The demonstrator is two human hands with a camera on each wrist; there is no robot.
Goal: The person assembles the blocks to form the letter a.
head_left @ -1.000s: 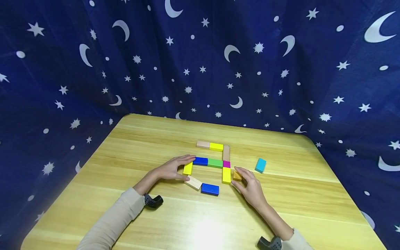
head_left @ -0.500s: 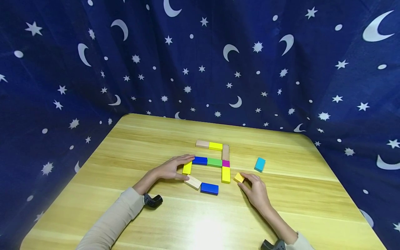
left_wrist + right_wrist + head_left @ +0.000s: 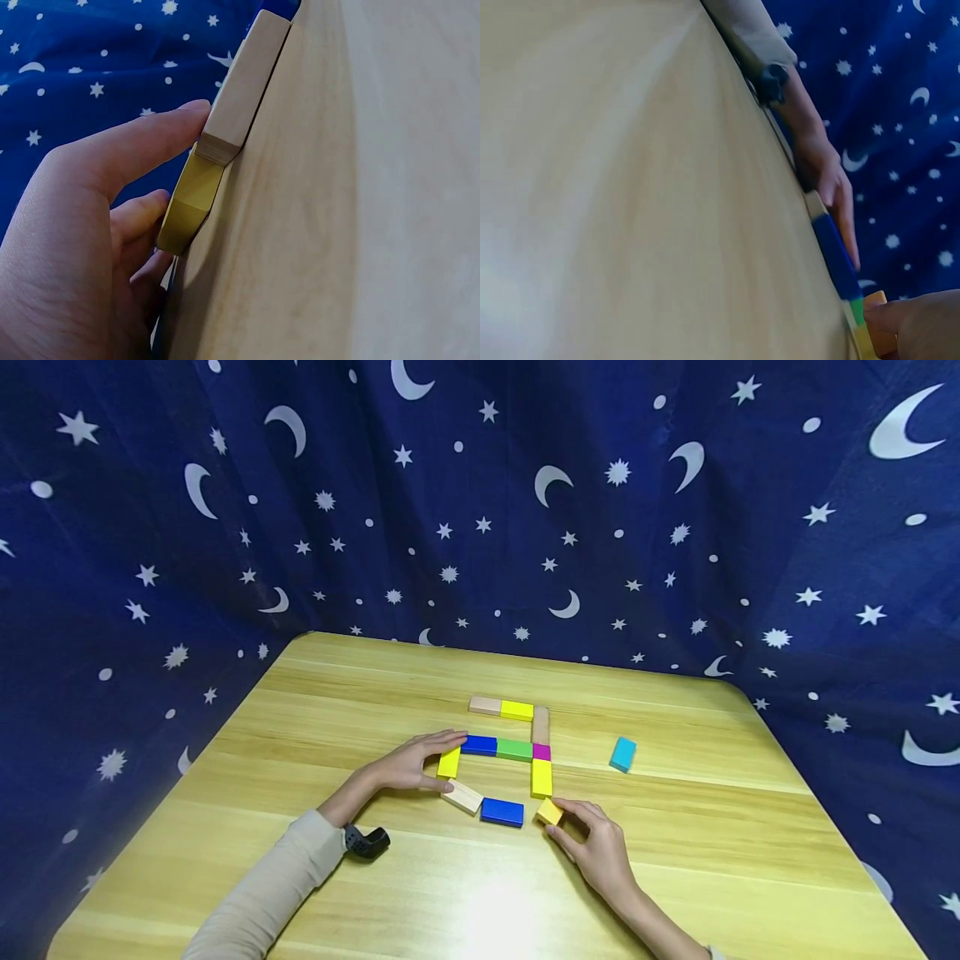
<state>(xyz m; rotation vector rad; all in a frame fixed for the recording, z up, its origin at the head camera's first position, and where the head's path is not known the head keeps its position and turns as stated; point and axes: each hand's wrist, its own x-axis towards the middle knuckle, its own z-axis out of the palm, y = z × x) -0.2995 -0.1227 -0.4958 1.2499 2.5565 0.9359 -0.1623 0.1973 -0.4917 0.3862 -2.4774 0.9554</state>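
Observation:
Between thumb and fingers, my right hand (image 3: 600, 856) pinches a small orange-yellow block (image 3: 550, 812), just below a yellow block (image 3: 542, 778) and right of a blue block (image 3: 502, 812). My left hand (image 3: 405, 766) rests at the left end of the layout with extended fingers. Its thumb touches a pale wooden block (image 3: 462, 797); its fingertips are at another blue block (image 3: 479, 745). A yellow block (image 3: 448, 762) lies between that thumb and the fingers. In the left wrist view, the pale block (image 3: 244, 86) meets the thumb tip. The right wrist view shows only part of the right hand (image 3: 930, 322).
A green block (image 3: 514, 750) and a magenta block (image 3: 542, 752) continue the row. Beyond them are a yellow block (image 3: 517, 710) and two pale blocks, one upright-running (image 3: 541, 725). A light-blue block (image 3: 622, 754) lies apart on the wooden table (image 3: 360, 685). A starry curtain (image 3: 480, 493) hangs behind.
My right hand took the orange-yellow block from beside the yellow block, drew it right, then brought it toward me and left, near the blue block. The left hand has stayed put.

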